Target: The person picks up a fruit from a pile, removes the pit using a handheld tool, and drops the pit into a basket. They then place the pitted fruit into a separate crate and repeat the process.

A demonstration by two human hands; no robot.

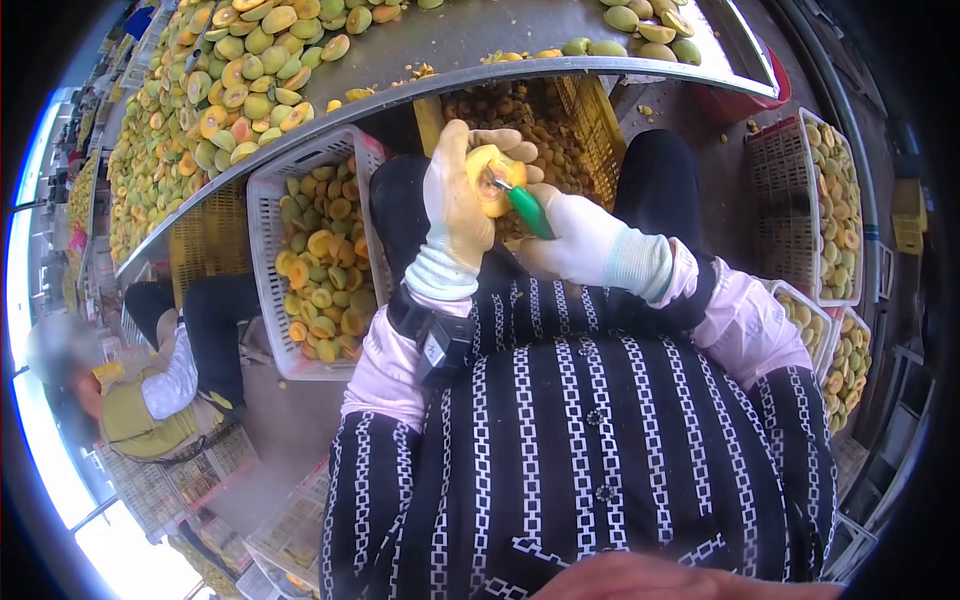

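My left hand (458, 205), in a stained white glove, is closed around a yellow peach half (490, 205) with its cut face toward me. The centre of the cut face is brownish. In my gloved right hand (590, 240) is a small pitting knife (530, 212) with a green handle. Its metal tip is in the middle of the peach, and the exact shape of the blade is hidden there. Both hands are above my lap, over a yellow crate (595, 120) that holds brownish pits and scraps.
A metal table (430, 45) heaped with peach halves runs across the front. To the left stands a white crate (270, 270) of peach halves. Full crates (785, 200) are stacked at right, near a red tub (720, 105). A seated co-worker (150, 390) is at far left.
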